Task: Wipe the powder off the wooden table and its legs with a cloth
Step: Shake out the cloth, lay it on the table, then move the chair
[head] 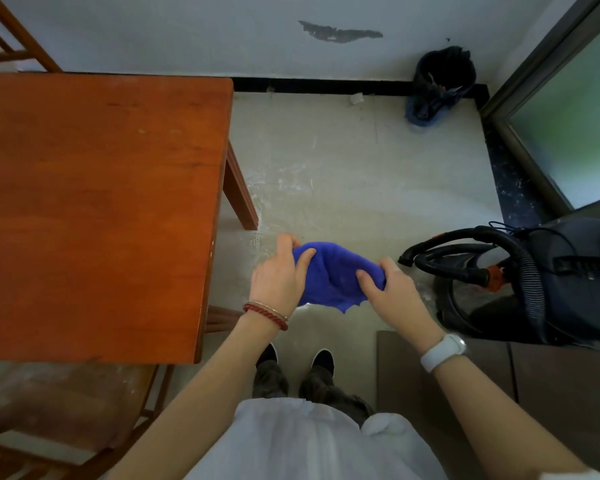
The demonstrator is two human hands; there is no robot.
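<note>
A blue cloth (333, 275) hangs stretched between both hands, above the floor just right of the table. My left hand (279, 277) grips its left end with curled fingers. My right hand (392, 289) pinches its right end. The wooden table (94, 202) fills the left of the view, its reddish top bare apart from a few faint pale specks. One table leg (240, 188) shows under the right edge, with whitish powder smears on the floor around its foot. A second leg (219, 318) peeks out below the table edge near my left wrist.
A wooden chair (66, 410) stands at the table's near side and another chair (7, 39) at the far left. A vacuum cleaner with a black hose (520, 271) sits on the right, a dark bucket (442, 81) by the far wall. A glass door (568, 116) is at right.
</note>
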